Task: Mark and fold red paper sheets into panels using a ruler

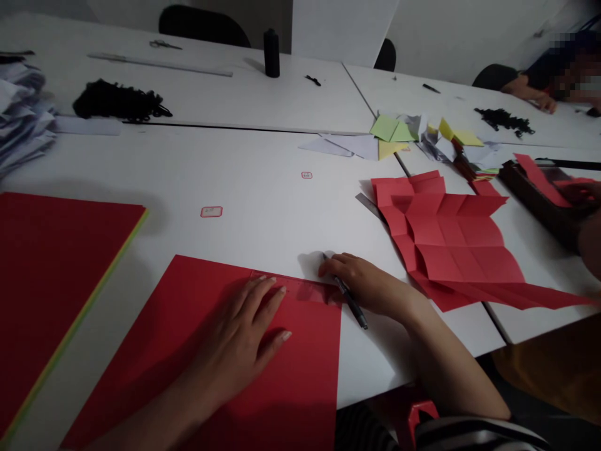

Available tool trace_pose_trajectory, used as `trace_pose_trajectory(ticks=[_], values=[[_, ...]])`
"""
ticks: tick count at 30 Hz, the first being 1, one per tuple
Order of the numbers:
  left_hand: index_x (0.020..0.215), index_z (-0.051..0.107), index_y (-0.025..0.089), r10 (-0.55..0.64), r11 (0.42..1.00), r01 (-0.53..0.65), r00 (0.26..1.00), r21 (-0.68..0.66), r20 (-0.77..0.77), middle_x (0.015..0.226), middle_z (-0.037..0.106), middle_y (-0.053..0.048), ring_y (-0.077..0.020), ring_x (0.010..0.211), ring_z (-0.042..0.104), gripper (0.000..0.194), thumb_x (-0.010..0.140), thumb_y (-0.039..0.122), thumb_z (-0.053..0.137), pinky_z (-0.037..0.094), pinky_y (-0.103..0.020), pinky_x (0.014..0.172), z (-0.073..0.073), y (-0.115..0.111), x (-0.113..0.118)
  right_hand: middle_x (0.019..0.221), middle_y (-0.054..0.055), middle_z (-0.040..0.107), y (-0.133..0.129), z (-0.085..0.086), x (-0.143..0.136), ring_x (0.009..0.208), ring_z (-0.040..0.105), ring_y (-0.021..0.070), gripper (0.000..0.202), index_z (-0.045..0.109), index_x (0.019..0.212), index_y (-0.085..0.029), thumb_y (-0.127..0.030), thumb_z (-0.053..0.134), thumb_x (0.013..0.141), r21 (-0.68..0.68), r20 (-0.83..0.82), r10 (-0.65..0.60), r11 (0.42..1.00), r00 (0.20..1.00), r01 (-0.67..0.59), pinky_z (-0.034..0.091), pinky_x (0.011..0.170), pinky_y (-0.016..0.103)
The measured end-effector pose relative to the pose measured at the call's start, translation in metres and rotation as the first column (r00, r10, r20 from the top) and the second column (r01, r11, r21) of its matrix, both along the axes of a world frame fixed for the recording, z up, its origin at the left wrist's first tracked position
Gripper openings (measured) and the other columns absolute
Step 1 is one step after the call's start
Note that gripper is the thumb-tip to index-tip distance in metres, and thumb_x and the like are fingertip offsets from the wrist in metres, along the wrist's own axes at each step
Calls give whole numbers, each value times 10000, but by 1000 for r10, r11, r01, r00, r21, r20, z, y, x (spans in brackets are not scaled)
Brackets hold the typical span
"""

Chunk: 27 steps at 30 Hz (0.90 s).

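Observation:
My left hand (pixel 248 319) lies flat on a sheet of red paper (pixel 164 326), fingers spread. Its fingertips rest on one end of a clear ruler (pixel 300 290) placed along the sheet's far edge. My right hand (pixel 354 275) grips a dark pen (pixel 352 305) beside the sheet's far right corner. The pen slants across my fingers, one end pointing away and the other toward me. Some of my right fingers are by the ruler's right end; whether they press on it is partly hidden.
A stack of red sheets (pixel 61 269) lies at left. Creased red paper (pixel 451 238) covers a metal ruler (pixel 369 205) at right. Black cord piles (pixel 117 103), a black bottle (pixel 271 55) and scissors (pixel 164 45) sit farther back. Another person's hand (pixel 535 94) rests at far right.

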<state>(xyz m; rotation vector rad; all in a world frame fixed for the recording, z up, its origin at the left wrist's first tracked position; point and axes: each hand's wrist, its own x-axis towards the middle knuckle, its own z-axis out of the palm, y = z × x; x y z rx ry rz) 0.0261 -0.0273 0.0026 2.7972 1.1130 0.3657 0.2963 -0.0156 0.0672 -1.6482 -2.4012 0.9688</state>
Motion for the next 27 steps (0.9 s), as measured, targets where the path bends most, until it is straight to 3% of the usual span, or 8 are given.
trace_pose_trajectory(ticks=[11,27], values=[[1428,379,187,6,999,-7,1000,-36,-19,1484,379,-118,-318,1348,379,553,947,443,470,496,-484,995,6,-4,1,1060,89,637,-2,0,-1,960,584,212,221,599,1094,-169,-161,601,873,-3,-15,-2,1000,1000,2,477,849,350],[1445,355,226,9,996,-8,1000,-91,15,1500,357,-104,-327,1363,356,560,942,436,483,461,-504,1030,4,-3,-1,1053,89,628,-1,4,-2,943,580,207,225,590,1103,-176,-155,591,879,-21,4,-1,1000,1000,2,479,842,347]])
